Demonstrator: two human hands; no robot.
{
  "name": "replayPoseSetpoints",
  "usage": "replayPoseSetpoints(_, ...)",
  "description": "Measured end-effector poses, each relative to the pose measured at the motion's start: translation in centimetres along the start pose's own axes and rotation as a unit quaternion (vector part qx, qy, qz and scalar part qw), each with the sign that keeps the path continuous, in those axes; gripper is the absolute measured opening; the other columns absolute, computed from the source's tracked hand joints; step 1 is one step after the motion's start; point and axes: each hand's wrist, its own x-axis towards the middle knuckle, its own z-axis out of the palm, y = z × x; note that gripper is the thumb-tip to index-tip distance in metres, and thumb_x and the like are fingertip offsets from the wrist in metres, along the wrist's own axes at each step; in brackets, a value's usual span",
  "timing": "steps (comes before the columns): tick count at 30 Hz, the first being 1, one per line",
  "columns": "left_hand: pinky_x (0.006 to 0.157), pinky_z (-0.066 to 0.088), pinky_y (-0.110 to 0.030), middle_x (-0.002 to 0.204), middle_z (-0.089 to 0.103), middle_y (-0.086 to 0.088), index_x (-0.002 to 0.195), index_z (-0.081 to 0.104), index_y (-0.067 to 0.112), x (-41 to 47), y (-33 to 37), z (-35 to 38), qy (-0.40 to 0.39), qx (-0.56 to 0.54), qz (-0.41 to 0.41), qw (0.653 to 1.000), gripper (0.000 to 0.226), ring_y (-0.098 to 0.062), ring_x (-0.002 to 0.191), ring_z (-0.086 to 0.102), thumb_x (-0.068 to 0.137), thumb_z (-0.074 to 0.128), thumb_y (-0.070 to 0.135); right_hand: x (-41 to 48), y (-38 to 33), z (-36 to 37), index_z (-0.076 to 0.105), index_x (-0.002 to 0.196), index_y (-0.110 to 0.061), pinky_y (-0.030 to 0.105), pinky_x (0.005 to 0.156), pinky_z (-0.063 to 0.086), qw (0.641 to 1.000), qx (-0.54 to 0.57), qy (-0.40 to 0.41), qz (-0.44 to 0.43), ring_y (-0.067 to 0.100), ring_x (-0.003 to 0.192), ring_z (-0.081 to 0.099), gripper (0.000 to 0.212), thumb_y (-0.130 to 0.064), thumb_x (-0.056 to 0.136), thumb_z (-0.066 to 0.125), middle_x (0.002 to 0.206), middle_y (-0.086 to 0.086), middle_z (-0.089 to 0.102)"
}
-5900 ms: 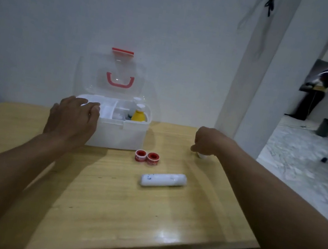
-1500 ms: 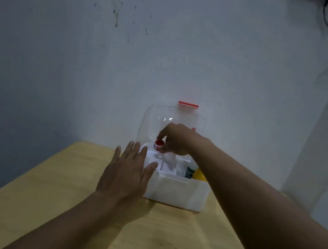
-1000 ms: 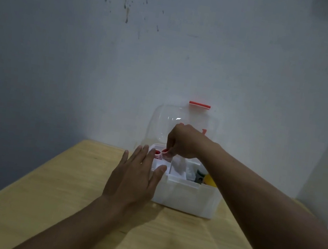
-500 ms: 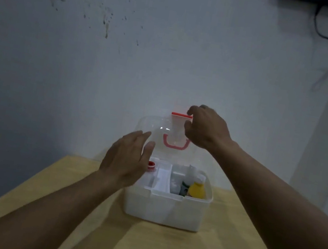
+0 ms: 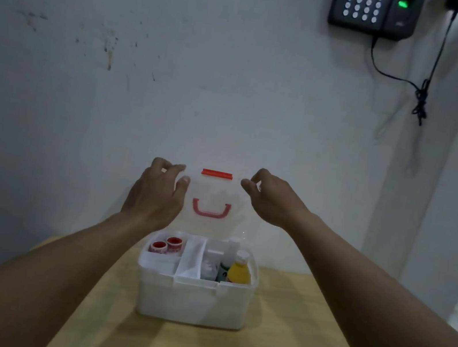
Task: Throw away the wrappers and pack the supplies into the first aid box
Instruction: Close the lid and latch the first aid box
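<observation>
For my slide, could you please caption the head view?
Both hands, left and right, grip the raised clear lid of the white plastic first aid box.

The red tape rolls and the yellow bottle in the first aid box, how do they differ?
The red tape rolls sit low in the left compartment; the yellow bottle stands upright in the right one, rising above the rim. The rolls are red rings; the bottle is yellow with a white cap. Both are in the open first aid box.

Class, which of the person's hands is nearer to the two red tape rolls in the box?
Left. The left hand is at the lid, above the red tape rolls; the right hand is across the lid, further right.
</observation>
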Motion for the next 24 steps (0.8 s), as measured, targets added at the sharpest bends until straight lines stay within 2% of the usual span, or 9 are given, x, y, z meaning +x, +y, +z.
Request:
replayPoseSetpoints(3,0.079,0.044,-0.034,0.126,0.054,-0.009,0.116,0.061,0.017,-1.4,0.5,-1.1,0.044,-0.027,-0.002,0.999,0.036,-0.025,0.106,0.057,0.099,0.037,0.037,-1.9,-0.4,-0.5,0.049,0.125,-0.013,0.039,0.085,0.048,1.000,0.014,0.002,-0.005,0.030,0.110,0.059,0.045,-0.049,0.099,0.046,0.126,0.015,0.062)
replayPoseSetpoints(7,0.072,0.041,-0.035,0.100,0.064,-0.005,0.100,0.058,0.021,-4.6,0.5,-2.1,0.049,-0.050,-0.006,0.998,0.027,-0.026,0.092,0.056,0.099,0.035,0.035,-5.3,-0.3,-0.8,0.046,0.135,-0.022,0.034,0.087,0.044,0.999,0.008,-0.027,-0.026,0.022,0.111,0.056,0.053,-0.051,0.093,0.055,0.128,0.008,0.056)
replayPoseSetpoints(12,0.078,0.041,-0.033,0.110,0.067,-0.004,0.106,0.070,0.021,-8.6,-0.4,-1.8,0.031,-0.047,-0.012,0.998,0.038,-0.023,0.100,0.058,0.099,0.035,0.033,-8.8,-0.3,-0.1,0.053,0.133,-0.027,0.032,0.091,0.047,0.996,-0.035,-0.079,-0.028,0.017,0.101,0.059,0.049,-0.049,0.091,0.060,0.126,0.002,0.052)
replayPoseSetpoints(15,0.081,0.046,-0.033,0.110,0.070,-0.001,0.100,0.073,0.022,-10.4,-1.1,-1.4,-0.005,-0.064,-0.026,0.998,0.035,-0.020,0.101,0.060,0.096,0.040,0.034,-10.2,-0.7,0.7,0.059,0.132,-0.023,0.032,0.096,0.043,0.990,-0.076,-0.113,-0.032,0.022,0.116,0.057,0.038,-0.033,0.095,0.057,0.134,0.006,0.054)
replayPoseSetpoints(17,0.082,0.046,-0.033,0.108,0.071,0.002,0.097,0.074,0.023,-11.2,-1.3,-1.3,-0.015,-0.067,-0.033,0.997,0.031,-0.018,0.100,0.060,0.095,0.045,0.036,-10.9,-1.2,1.2,0.061,0.131,-0.017,0.032,0.097,0.042,0.989,-0.081,-0.117,-0.031,0.024,0.122,0.054,0.037,-0.030,0.097,0.053,0.135,0.008,0.057)
replayPoseSetpoints(21,0.076,0.041,-0.028,0.104,0.071,0.003,0.084,0.073,0.026,-11.4,-0.6,-1.8,-0.001,-0.091,-0.064,0.994,0.026,-0.013,0.091,0.059,0.091,0.056,0.044,-11.1,-2.0,2.5,0.067,0.108,-0.003,0.041,0.089,0.050,0.997,-0.038,-0.071,0.006,0.028,0.108,0.059,0.052,-0.048,0.099,0.044,0.113,0.016,0.067)
replayPoseSetpoints(24,0.073,0.042,-0.029,0.105,0.070,0.003,0.078,0.068,0.032,-10.9,-0.2,-1.9,-0.017,-0.091,-0.090,0.992,0.029,-0.015,0.093,0.061,0.086,0.057,0.057,-10.6,-2.3,3.6,0.060,0.111,-0.010,0.046,0.090,0.049,0.997,-0.009,-0.054,0.058,0.031,0.110,0.055,0.059,-0.063,0.093,0.039,0.120,0.015,0.059)
